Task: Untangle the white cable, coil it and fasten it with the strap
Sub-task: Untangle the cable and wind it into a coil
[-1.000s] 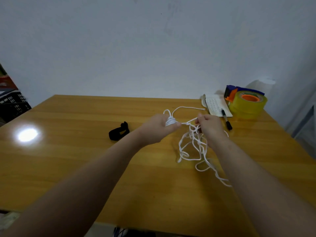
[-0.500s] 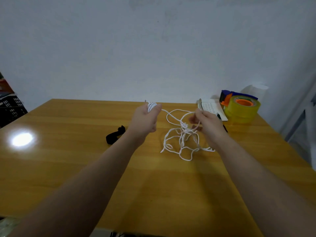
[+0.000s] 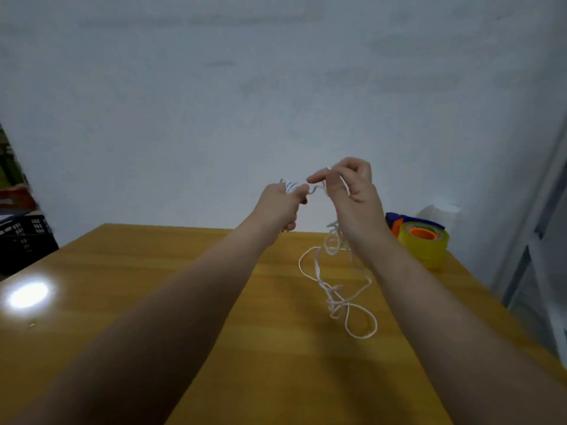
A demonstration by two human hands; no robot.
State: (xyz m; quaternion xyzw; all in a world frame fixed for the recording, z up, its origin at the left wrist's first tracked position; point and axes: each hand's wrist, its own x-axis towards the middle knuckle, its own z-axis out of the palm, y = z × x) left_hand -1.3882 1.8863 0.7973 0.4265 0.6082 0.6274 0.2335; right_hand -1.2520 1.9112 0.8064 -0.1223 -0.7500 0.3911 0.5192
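Now holding one white cable (image 3: 337, 289) aloft: left hand (image 3: 280, 204) gripping several coils, right hand (image 3: 349, 191) pinching a strand, tangled loops dangling toward tabletop (image 3: 153, 286).

My left hand (image 3: 280, 204) is raised above the far edge of the wooden table (image 3: 184, 286), closed around a small bundle of white cable (image 3: 337, 297) loops that shows between my thumb and knuckles. Just beside it, my right hand (image 3: 352, 194) pinches a strand between thumb and forefinger, the other fingers loosely curled, and a short run of cable bridges the two hands. Below my right wrist the rest hangs in a tangle of loops down onto the tabletop, with a roll of yellow tape (image 3: 425, 243) near the table's right corner and a black crate (image 3: 24, 237) off its left edge.
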